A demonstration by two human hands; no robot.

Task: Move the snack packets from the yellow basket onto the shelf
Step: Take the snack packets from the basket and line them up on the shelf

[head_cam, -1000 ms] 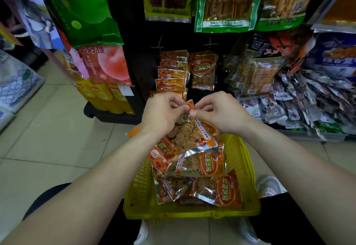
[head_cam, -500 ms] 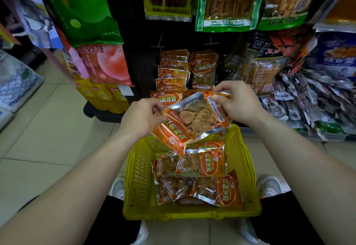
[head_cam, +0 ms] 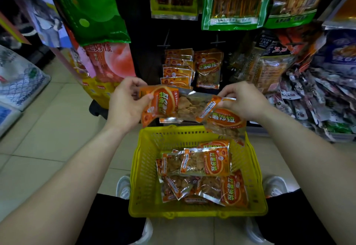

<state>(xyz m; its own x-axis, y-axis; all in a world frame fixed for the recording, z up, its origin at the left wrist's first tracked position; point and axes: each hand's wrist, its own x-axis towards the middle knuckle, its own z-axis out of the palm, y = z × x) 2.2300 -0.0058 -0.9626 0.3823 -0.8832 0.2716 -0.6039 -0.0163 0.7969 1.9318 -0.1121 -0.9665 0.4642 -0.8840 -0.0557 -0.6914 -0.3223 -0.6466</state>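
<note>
Orange foil catches the eye first: one snack packet (head_cam: 167, 106) is stretched crosswise between the person's two hands, raised above the far rim of the yellow basket (head_cam: 146, 167). Its long axis runs left to right, roughly level, printed face up. The left hand (head_cam: 125, 106) grasps the packet's left end, thumb laid across the front and fingers curled behind. The right hand (head_cam: 244, 102) pinches the right end between thumb and fingertips. A second packet (head_cam: 227, 123) droops from under that same hand, tilted over the basket's far right corner; it seems to be caught in the same pinch, though I cannot tell for sure.

What matters for the placing, I'd say, is that the shelf (head_cam: 146, 58) lies straight ahead, just beyond the held packet. A stack of matching packets (head_cam: 177, 71) sits there, with one more upright packet (head_cam: 209, 69) on its right. The left hand is a touch nearer that stack. The crosswise packet would probably need turning upright to match.

Several more packets (head_cam: 206, 164) lie heaped in the basket's near right part, so the job looks about midway.
</note>
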